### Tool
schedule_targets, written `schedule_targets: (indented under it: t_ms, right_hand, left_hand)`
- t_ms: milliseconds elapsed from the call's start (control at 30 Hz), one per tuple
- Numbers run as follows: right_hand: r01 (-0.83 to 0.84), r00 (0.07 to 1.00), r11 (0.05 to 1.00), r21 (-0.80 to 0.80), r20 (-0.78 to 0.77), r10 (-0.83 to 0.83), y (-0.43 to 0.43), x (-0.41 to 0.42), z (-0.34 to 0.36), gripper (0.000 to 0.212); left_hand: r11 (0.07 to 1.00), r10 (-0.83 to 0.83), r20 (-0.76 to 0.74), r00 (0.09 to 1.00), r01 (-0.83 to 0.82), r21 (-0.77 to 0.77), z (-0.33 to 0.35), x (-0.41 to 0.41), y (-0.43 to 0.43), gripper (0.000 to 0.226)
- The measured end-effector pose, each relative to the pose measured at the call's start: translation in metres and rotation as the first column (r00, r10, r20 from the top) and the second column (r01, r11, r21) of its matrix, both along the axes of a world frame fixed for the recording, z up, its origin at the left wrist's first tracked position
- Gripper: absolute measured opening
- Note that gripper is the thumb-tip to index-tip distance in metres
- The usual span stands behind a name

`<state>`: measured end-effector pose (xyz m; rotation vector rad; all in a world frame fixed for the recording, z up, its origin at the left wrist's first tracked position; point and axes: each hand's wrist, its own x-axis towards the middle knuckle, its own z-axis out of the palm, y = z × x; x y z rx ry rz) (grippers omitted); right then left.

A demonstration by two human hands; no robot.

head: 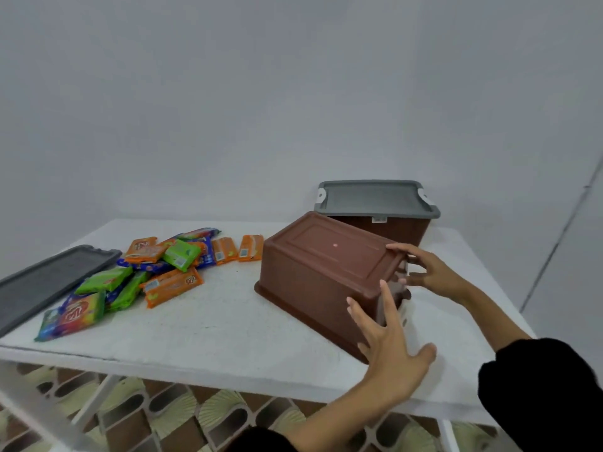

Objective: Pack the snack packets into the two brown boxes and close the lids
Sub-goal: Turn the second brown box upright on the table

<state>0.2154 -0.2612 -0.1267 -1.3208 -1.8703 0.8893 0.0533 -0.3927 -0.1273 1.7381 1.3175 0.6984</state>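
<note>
The near box (326, 272) is brown, the lid (375, 199) behind it grey. Snack packets (173, 283) show orange, green and blue; the desk (212, 321) is white.

brown boxes (313, 282): 2 | grey lids (49, 282): 2 | snack packets (173, 285): roughly a dozen, overlapping | hands (391, 347): 2

Your left hand (388, 350) and right hand (430, 272) are bare, and both forearms (342, 406) show uncovered from the wrist up. You wear black. The right sleeve (538, 396) is wide, loose, plain dark cloth that ends near the elbow. The left sleeve (257, 440) shows only as a dark edge at the bottom of the view.
</note>
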Motion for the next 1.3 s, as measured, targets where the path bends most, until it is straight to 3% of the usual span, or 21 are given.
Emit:
schedule_targets:
  t_ms: [100, 167, 233, 333, 467, 633, 833, 967, 1100, 1300]
  right_hand:
    - [0.108, 0.994, 0.992, 0.061, -0.014, -0.108, -0.008, -0.008, 0.0, 0.048]
    - [0.278, 0.958, 0.957, 0.089, -0.106, -0.268, -0.017, -0.022, 0.003, 0.039]
    - [0.42, 0.894, 0.905, 0.07, -0.2, -0.4, -0.027, -0.043, 0.006, 0.04]
    - [0.477, 0.86, 0.879, -0.019, -0.198, -0.471, -0.038, -0.071, 0.011, 0.053]
    - [0.464, 0.85, 0.865, -0.192, -0.18, -0.496, -0.045, -0.102, 0.006, 0.071]
    - [0.471, 0.798, 0.847, -0.247, -0.289, -0.528, -0.039, -0.116, -0.003, 0.069]
    - [0.563, 0.777, 0.82, -0.106, -0.272, -0.568, -0.041, -0.095, 0.002, 0.064]
    - [0.603, 0.79, 0.789, 0.122, -0.229, -0.569, -0.053, -0.075, 0.017, 0.066]
    - [0.574, 0.818, 0.757, 0.313, -0.268, -0.509, -0.063, -0.063, 0.015, 0.068]
    - [0.569, 0.82, 0.732, 0.374, -0.323, -0.472, -0.082, -0.062, -0.017, 0.075]
  left_hand:
    - [0.992, -0.035, -0.053, 0.998, 0.041, 0.119, 0.019, -0.018, -0.003, 0.095]
    - [0.968, 0.03, -0.068, 0.997, -0.012, 0.252, 0.032, -0.033, 0.015, 0.084]
    - [0.924, 0.135, -0.143, 0.98, -0.073, 0.374, 0.044, -0.051, 0.054, 0.072]
    - [0.856, 0.318, -0.335, 0.887, -0.117, 0.504, 0.056, -0.08, 0.124, 0.058]
    - [0.877, 0.394, -0.546, 0.74, -0.125, 0.463, 0.061, -0.121, 0.189, 0.057]
    - [0.972, 0.205, -0.667, 0.716, -0.071, 0.222, 0.048, -0.141, 0.199, 0.06]
    - [0.901, 0.406, -0.563, 0.719, -0.212, 0.38, 0.037, -0.122, 0.154, 0.058]
    - [0.828, 0.478, -0.325, 0.816, -0.294, 0.478, 0.033, -0.109, 0.118, 0.058]
    - [0.746, 0.487, -0.054, 0.872, -0.384, 0.544, 0.005, -0.095, 0.092, 0.061]
    - [0.689, 0.456, 0.037, 0.889, -0.379, 0.618, -0.03, -0.092, 0.075, 0.064]
